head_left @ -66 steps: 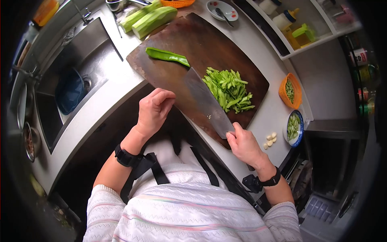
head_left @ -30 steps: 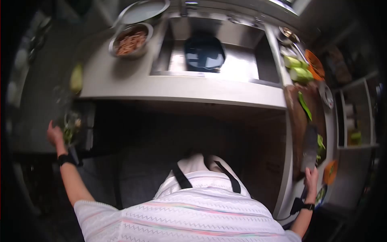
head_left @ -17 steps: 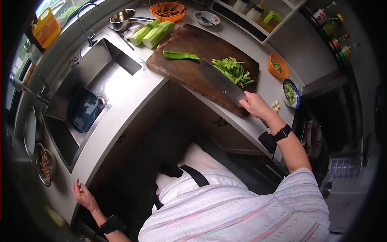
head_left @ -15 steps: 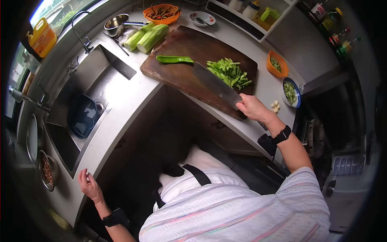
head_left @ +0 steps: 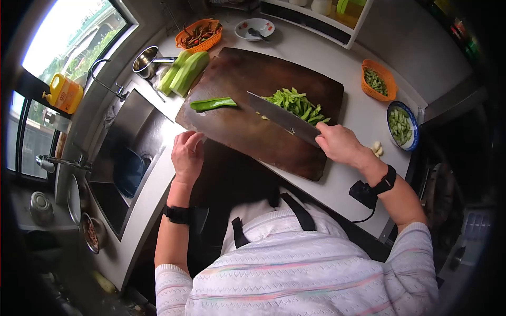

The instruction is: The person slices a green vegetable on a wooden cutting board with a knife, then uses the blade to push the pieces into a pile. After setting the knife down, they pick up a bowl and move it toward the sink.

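Observation:
My right hand (head_left: pixel 342 145) grips the handle of a broad cleaver (head_left: pixel 284 118). The blade slants across the wooden chopping board (head_left: pixel 247 68), along the near side of a pile of sliced green vegetable (head_left: pixel 300 104). A few small bits cling to the blade. Left of the blade tip lies a long, glossy green piece (head_left: pixel 213 104), perhaps a length of green pepper. My left hand (head_left: pixel 187 155) hovers by the board's left front edge, fingers loosely bent, with nothing visible in it. It is close to the long green piece but apart from it.
Peeled pale-green gourd pieces (head_left: pixel 184 72) and a steel pan (head_left: pixel 146 62) sit behind left, near the sink (head_left: pixel 139 110). An orange basket of chillies (head_left: pixel 199 35) and a plate with a spoon (head_left: pixel 254 29) stand behind. At right are a basket (head_left: pixel 378 80), a blue-rimmed bowl (head_left: pixel 402 126) and garlic cloves (head_left: pixel 377 148).
My left hand has come up from beside the sink to the board's left front edge. The cleaver stays in my right hand by the sliced pile. The camera view has shifted.

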{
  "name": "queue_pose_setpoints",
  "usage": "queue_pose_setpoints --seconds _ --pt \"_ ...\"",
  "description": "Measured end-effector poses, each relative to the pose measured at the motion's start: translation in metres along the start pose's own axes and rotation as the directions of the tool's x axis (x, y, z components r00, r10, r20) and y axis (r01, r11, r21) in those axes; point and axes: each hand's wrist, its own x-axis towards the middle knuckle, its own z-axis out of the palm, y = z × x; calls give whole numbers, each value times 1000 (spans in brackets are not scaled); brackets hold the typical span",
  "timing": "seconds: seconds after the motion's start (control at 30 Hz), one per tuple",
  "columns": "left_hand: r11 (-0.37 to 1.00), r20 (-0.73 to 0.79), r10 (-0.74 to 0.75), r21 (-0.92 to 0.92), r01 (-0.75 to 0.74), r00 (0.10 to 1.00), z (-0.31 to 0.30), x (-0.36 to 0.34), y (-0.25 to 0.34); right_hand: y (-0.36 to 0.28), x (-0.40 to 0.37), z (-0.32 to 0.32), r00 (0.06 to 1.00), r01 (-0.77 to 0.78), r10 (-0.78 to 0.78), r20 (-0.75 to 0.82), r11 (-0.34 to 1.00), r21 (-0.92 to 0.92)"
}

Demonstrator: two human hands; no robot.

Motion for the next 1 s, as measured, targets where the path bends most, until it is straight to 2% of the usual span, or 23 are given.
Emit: queue_pose_setpoints --seconds 0.1,0.17,0.2,0.33,0.4,0.53,0.57,0.6,0.7,0.8,0.9,0.97,1.0 --pt "1000 96 -2 20 0 995 24 36 2 -3 -4 1 1000 -7 7 5 999 38" --pt "986 104 84 137 -98 991 39 58 -1 -6 -9 4 1000 -8 8 0 996 87" --pt "986 110 89 133 -103 990 45 66 -2 -8 -12 5 1000 -3 4 -8 992 127" --pt "977 214 74 179 -113 974 58 88 -9 -13 -16 8 999 -19 8 50 974 228" --pt "976 336 12 203 -85 942 62 97 -16 -15 -16 8 998 -34 20 63 973 227" --pt "993 318 47 91 -80 947 65 100 -22 -18 -21 10 994 -51 27 104 971 235" --pt "993 239 112 13 -118 965 65 94 -21 -18 -21 10 993 -47 18 117 967 252" --pt "994 249 103 8 -108 963 63 90 -15 -17 -20 9 991 -55 22 132 966 252" --pt "985 143 151 -103 -137 978 62 76 2 -15 -23 11 987 -46 -2 164 958 285" --pt "978 173 129 -187 -96 977 63 66 14 -16 -26 6 979 -63 1 206 953 297" --pt "969 168 115 -237 -74 979 62 48 43 -20 -35 6 972 -112 18 234 912 394" --pt "975 154 97 -214 -63 983 63 36 60 -21 -42 8 982 -106 9 190 857 505" --pt "978 150 78 -202 -47 986 65 32 67 -20 -44 10 980 -114 14 200 857 503"
